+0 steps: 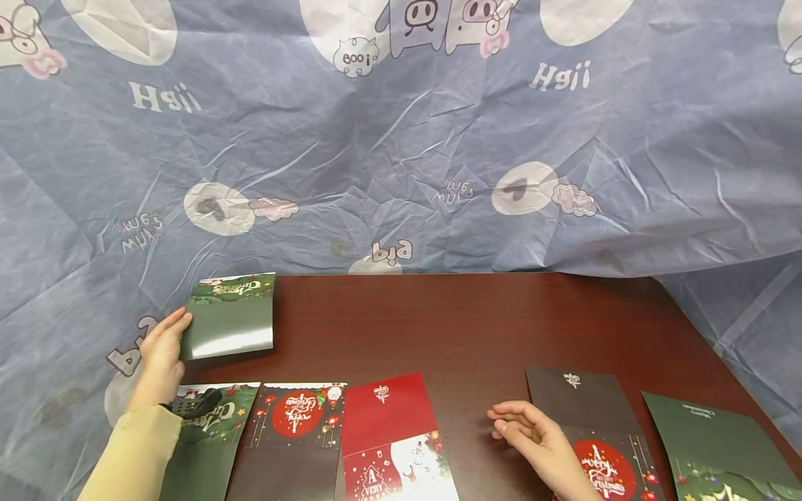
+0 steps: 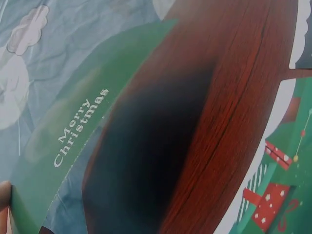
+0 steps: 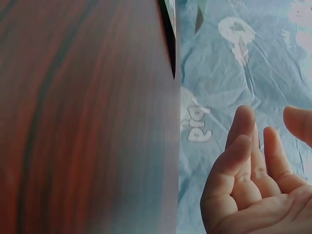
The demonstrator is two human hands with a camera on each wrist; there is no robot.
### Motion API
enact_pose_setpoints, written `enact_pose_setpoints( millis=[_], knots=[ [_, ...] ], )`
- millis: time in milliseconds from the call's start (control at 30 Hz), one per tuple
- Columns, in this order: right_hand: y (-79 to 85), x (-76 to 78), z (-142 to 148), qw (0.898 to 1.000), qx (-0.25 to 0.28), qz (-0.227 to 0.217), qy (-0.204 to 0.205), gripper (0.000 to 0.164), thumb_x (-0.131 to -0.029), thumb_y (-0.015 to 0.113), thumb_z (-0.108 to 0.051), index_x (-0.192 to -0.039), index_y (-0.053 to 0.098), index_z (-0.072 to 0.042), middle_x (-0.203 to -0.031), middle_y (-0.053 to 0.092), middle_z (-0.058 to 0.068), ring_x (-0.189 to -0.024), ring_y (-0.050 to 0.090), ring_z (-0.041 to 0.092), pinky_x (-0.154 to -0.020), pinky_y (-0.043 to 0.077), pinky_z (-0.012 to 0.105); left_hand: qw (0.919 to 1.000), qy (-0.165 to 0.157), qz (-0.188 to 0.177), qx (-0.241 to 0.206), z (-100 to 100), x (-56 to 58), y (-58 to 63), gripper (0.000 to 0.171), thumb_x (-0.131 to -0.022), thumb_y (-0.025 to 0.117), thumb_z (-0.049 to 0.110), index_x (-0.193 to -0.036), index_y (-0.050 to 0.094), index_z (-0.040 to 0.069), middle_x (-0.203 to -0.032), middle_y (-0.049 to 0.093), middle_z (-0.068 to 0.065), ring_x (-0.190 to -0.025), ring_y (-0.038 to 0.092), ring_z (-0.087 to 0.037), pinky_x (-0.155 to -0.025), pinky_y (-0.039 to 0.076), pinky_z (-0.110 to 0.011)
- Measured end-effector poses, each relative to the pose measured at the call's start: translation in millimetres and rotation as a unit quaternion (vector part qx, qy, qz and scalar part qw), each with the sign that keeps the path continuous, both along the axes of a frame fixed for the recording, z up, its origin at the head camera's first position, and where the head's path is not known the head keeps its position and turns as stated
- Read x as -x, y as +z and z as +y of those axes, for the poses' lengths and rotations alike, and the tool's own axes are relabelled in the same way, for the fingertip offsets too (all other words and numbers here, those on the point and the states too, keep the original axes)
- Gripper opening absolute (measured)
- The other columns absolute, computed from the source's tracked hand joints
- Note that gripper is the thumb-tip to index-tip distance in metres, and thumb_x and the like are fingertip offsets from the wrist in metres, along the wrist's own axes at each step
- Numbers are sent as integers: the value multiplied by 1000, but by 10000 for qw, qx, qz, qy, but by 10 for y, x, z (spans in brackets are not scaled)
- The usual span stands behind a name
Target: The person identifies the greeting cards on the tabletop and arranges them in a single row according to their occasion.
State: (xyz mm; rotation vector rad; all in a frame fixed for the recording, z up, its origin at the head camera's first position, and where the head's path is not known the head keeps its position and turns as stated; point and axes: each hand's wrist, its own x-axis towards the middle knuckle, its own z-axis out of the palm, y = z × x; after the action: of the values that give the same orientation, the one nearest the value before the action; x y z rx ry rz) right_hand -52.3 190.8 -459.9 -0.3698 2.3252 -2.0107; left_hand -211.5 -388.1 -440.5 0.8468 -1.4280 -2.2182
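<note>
At the table's left side, my left hand (image 1: pixel 164 348) grips the left edge of a green Christmas card (image 1: pixel 228 323), holding it raised and tilted. In the left wrist view, "Merry Christmas" shows on this green card (image 2: pixel 80 112), with a fingertip at its lower left edge. My right hand (image 1: pixel 532 438) hovers by the dark card (image 1: pixel 557 403) on the right, holding nothing. The right wrist view shows this right hand (image 3: pixel 258 190) palm up to the camera, fingers loosely bent, thumb apart from them.
Along the front lie a green card (image 1: pixel 200 459), a dark card (image 1: pixel 288 470) and a red card (image 1: pixel 388 410). Another green card (image 1: pixel 708 435) lies at the far right. A patterned blue cloth (image 1: pixel 376 153) hangs behind the dark red table (image 1: pixel 438 313).
</note>
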Motion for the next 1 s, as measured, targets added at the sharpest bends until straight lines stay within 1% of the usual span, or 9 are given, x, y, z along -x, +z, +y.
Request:
enact_pose_setpoints(
  millis=[67,133,167,300,467,633,733,833,1000],
  knots=[
    [2,-5,37,9999,-33,-89,-101,26,-94,53,-2,-116,50,12,-108,64,19,-86,65,25,-74,53,31,9999,18,-20,129,-12,4,-34,15,-79,76,10,-89,77,21,-80,68,16,-76,58,1,-63,44,-13],
    [-5,-7,73,9999,-42,-42,-113,26,-94,53,-1,-116,50,13,-108,63,20,-86,65,25,-74,53,31,9997,32,-114,221,-25,12,-69,16,-78,77,12,-90,77,22,-82,67,17,-79,57,1,-64,43,-13],
    [-9,-8,89,9999,-34,-11,-125,26,-94,52,-1,-116,50,13,-108,64,19,-85,65,25,-74,53,31,9995,-8,-167,266,-55,22,-109,17,-76,79,14,-91,77,22,-83,67,18,-78,57,2,-64,44,-13],
    [-8,-16,152,9997,-41,46,-216,26,-94,52,0,-117,49,13,-108,65,15,-85,65,24,-74,53,30,9987,13,-381,349,-86,20,-166,20,-75,80,16,-93,77,24,-81,66,19,-78,56,3,-65,44,-11],
    [1,-30,241,9994,-89,113,-301,26,-94,51,1,-117,49,13,-109,65,16,-86,66,26,-76,53,29,9956,94,-452,820,-88,12,-229,16,-76,79,18,-89,77,28,-76,65,22,-76,55,5,-65,42,-10],
    [14,-63,300,9982,-211,-221,-523,27,-95,52,-3,-119,50,10,-112,62,21,-88,65,28,-76,53,30,9932,246,-471,1036,-84,12,-261,14,-79,75,14,-85,77,26,-71,65,22,-84,54,4,-70,39,-8],
    [33,-86,332,9962,-384,-380,-684,29,-96,52,-7,-120,50,8,-113,62,20,-89,64,27,-75,53,30,9917,267,-568,1122,-84,-4,-273,15,-81,73,13,-88,77,26,-71,64,23,-96,51,2,-74,36,-5],
    [45,-106,370,9938,-533,-433,-874,29,-96,52,-10,-120,51,6,-112,63,17,-88,65,24,-73,53,29,9899,222,-701,1212,-87,-11,-288,17,-82,71,13,-91,76,27,-70,61,25,-101,49,1,-75,35,-5],
    [47,-136,430,9918,-483,-559,-1039,30,-97,52,-11,-121,50,7,-112,64,13,-89,64,24,-74,53,27,9870,136,-771,1405,-104,-4,-314,16,-83,71,13,-89,77,27,-68,60,26,-91,50,4,-72,35,-5]
  ],
)
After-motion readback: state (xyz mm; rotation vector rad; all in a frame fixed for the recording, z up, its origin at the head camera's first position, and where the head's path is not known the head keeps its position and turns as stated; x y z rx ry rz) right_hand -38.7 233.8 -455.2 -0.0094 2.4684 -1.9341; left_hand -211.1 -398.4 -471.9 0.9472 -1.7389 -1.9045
